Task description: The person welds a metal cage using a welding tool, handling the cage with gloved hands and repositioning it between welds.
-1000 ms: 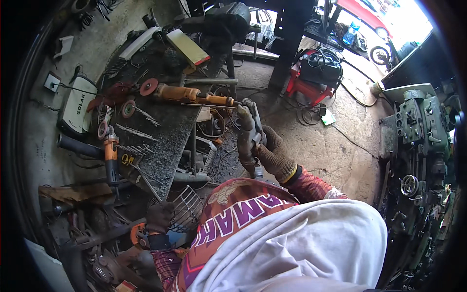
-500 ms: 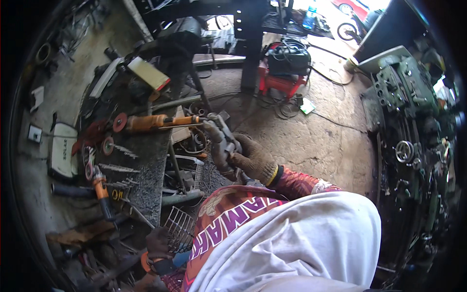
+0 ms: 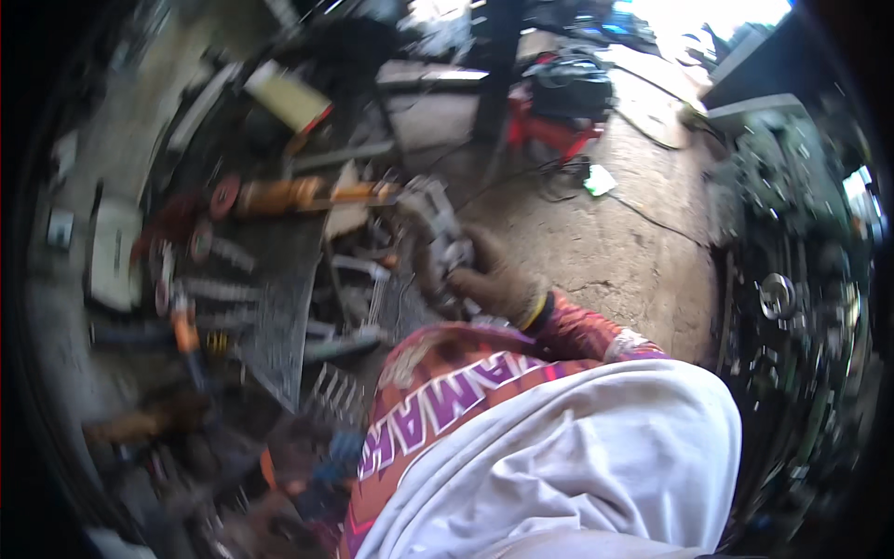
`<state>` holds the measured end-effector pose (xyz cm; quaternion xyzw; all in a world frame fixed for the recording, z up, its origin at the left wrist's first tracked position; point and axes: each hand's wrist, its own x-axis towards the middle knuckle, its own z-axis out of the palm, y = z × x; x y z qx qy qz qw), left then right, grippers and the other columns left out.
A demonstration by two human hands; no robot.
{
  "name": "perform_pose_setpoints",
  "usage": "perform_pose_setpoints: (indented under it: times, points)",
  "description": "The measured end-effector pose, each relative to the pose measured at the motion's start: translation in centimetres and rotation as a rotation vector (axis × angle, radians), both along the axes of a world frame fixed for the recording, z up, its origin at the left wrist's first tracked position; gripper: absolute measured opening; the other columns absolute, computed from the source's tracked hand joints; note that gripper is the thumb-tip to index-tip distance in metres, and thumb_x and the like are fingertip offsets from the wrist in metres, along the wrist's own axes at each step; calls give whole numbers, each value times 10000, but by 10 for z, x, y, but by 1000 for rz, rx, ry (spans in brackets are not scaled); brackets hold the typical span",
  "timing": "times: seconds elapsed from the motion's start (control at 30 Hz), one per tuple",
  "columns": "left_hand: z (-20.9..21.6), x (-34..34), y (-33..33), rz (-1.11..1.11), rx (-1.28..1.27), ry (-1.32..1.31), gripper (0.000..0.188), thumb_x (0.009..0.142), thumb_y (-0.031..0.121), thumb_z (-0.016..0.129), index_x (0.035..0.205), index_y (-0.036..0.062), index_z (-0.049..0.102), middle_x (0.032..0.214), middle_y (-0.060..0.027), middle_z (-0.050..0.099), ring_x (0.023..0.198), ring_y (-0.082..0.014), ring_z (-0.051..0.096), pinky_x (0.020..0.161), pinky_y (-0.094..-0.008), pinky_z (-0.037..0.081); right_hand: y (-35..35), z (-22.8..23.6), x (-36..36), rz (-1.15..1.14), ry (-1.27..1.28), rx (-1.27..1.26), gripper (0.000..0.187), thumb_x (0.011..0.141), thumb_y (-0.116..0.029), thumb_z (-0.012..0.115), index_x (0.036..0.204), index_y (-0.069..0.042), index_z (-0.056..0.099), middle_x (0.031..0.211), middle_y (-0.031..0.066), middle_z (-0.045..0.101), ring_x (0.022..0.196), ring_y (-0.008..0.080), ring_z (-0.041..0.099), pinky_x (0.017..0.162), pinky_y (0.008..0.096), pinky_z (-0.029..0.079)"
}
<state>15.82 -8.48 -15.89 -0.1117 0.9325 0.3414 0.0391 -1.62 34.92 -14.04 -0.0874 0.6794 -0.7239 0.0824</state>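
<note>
Mostly, what has just changed is the view as a whole: it has shifted and smeared, where half a second ago the edges were crisper. Measured against the orange grinder, little else has moved, so I judge that the camera swung while the work in hand neither advanced nor slipped back. The green-grey machine stands well to the grinder's right. The dark surface spreads on the grinder's near side, and the red stand is off to its right and farther away. The wire basket lies on the wearer's side of the grinder. Beside that basket the left hand is a dark blur; I cannot tell whether its grip is spread or pressed together. The right hand, in brown knit, is to the grinder's right and nearer, its grip wrapped around the grey metal tool. That tool looks dull and knobbly, with paler patches; its far end appears just beside the grinder's right end. Blur hides finer detail.
</note>
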Motion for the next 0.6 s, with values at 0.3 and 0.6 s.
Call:
perform_pose_setpoints:
  times: [0.3, 0.6]
  points:
    - [25, -12, 6, 269, 77, 160, 385, 952, 371, 626, 1054, 6, 696, 934, -118, 724, 871, -189, 665, 785, -352, 503, -22, -49, 4, 244, -59, -70, 717, 821, -180, 791, 1399, -17, 398, 1187, 60, 599, 1072, 154, 591, 917, 314, 482]
    - [1, -54, 4, 573, 28, 234, 509, 917, 510, 629, 986, 14, 718, 886, -168, 717, 865, -288, 683, 762, -388, 496, -44, -72, -20, 372, -50, 56, 553, 844, -195, 762, 1301, -15, 507, 1134, 58, 644, 1021, 135, 614, 899, 294, 479]
